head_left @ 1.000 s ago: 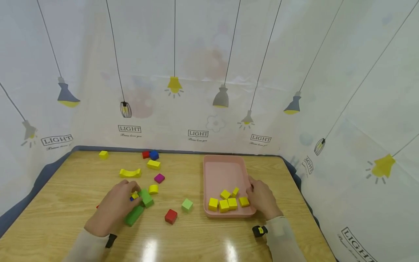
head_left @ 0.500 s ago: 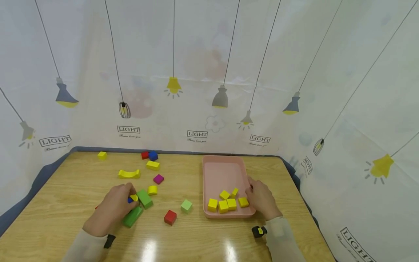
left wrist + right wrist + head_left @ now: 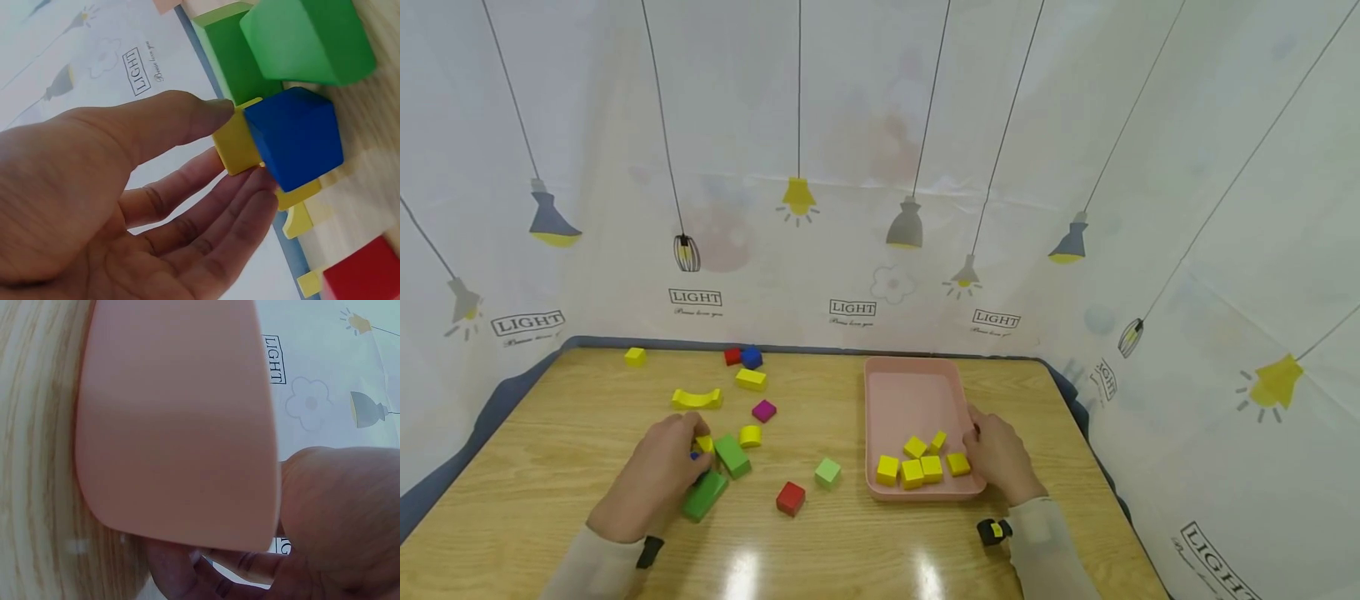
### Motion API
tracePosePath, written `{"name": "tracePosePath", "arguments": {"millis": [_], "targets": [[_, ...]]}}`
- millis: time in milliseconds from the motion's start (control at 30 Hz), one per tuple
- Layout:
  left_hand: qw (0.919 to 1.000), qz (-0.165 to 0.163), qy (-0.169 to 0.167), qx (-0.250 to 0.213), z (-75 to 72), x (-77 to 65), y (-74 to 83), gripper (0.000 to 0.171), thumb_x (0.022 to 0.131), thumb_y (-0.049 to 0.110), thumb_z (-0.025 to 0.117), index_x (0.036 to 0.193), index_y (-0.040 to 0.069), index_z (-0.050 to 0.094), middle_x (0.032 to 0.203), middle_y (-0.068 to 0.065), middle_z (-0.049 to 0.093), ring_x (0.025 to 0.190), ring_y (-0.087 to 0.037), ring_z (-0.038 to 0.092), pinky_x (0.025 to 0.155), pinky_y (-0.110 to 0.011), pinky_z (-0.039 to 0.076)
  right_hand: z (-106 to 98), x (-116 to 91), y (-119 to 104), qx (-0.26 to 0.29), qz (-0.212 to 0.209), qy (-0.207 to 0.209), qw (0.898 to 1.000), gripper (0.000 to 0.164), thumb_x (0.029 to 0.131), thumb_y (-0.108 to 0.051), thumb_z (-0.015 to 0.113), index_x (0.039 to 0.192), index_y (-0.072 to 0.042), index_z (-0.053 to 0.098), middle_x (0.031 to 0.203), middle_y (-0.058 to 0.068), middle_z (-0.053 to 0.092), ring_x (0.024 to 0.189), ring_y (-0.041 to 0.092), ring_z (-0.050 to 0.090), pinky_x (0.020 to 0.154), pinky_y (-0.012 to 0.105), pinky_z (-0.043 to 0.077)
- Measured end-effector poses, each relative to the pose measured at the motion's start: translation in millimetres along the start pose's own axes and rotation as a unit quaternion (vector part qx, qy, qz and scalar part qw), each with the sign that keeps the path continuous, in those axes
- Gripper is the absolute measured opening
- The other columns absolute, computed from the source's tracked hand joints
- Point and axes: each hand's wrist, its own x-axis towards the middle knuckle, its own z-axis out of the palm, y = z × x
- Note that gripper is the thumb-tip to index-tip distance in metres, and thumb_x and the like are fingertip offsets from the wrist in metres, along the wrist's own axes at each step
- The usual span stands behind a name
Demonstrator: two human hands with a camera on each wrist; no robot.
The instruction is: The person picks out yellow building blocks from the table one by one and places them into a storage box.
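Pinching: left hand [image 3: 653, 468] | block [image 3: 237, 145]: plain yellow, flat-faced, straight-edged

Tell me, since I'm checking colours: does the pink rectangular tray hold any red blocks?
No, all six visible blocks in the pink rectangular tray are yellow.

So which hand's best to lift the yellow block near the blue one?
Probably the left hand: it pinches that yellow block, beside the blue block. The right hand is farther off, holding the pink tray.

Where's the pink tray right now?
In the head view, the pink tray sits right of centre on the table, between the pale green block and the right hand at its right edge.
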Motion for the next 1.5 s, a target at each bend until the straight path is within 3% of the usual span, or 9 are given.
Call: {"name": "tracePosePath", "arguments": {"millis": [233, 567, 833, 1067, 1500], "targets": [[0.9987, 0.001, 0.044, 0.025, -5.5, -1.5, 4.2, 0.036, 0.101, 0.008, 0.087, 0.129, -0.010, 0.073, 0.121, -0.027, 0.076, 0.100, -0.030, 0.071, 0.089, -0.052, 0.070, 0, 0, 0, 0.004, 0.001, 0.001, 1.000, 0.061, 0.118, -0.013, 0.059, 0.176, 0.000, 0.045, 0.107, 0.015, 0.072, 0.067, 0.020, 0.055, 0.057, 0.026, 0.045], [0.9969, 0.018, 0.076, 0.000, 3.3, -0.8, 19.4, 0.038, 0.103, 0.009, 0.086, 0.134, -0.006, 0.070, 0.127, -0.029, 0.075, 0.104, -0.035, 0.072, 0.093, -0.056, 0.070, 1, 0, -1, 0.008, 0.007, -0.001, 1.000, 0.060, 0.118, -0.013, 0.060, 0.175, 0.000, 0.047, 0.117, 0.017, 0.077, 0.067, 0.020, 0.054, 0.058, 0.026, 0.045], [0.9922, 0.071, 0.100, -0.024, 18.8, 6.8, 41.1, 0.032, 0.100, 0.005, 0.089, 0.126, -0.005, 0.073, 0.118, -0.025, 0.076, 0.104, -0.037, 0.075, 0.091, -0.055, 0.071, 0, -1, -1, 0.005, 0.010, 0.001, 1.000, 0.060, 0.118, -0.012, 0.060, 0.175, 0.000, 0.047, 0.119, 0.019, 0.077, 0.067, 0.021, 0.053, 0.058, 0.027, 0.045], [0.9924, 0.093, 0.072, -0.034, 34.9, 15.0, 72.7, 0.031, 0.101, 0.006, 0.088, 0.128, 0.000, 0.074, 0.128, -0.022, 0.075, 0.111, -0.037, 0.076, 0.096, -0.053, 0.071, -1, 0, -1, 0.009, 0.006, -0.002, 1.000, 0.060, 0.118, -0.012, 0.060, 0.175, 0.000, 0.046, 0.119, 0.017, 0.077, 0.066, 0.020, 0.054, 0.058, 0.026, 0.045], [0.9863, 0.151, 0.042, -0.052, 67.5, 31.7, 135.6, 0.034, 0.101, 0.007, 0.091, 0.132, 0.008, 0.076, 0.126, -0.015, 0.073, 0.110, -0.029, 0.075, 0.096, -0.044, 0.072, 0, 0, -3, 0.001, 0.021, -0.005, 1.000, 0.061, 0.119, -0.014, 0.061, 0.177, -0.003, 0.045, 0.120, 0.017, 0.076, 0.067, 0.020, 0.055, 0.058, 0.026, 0.045]]}}
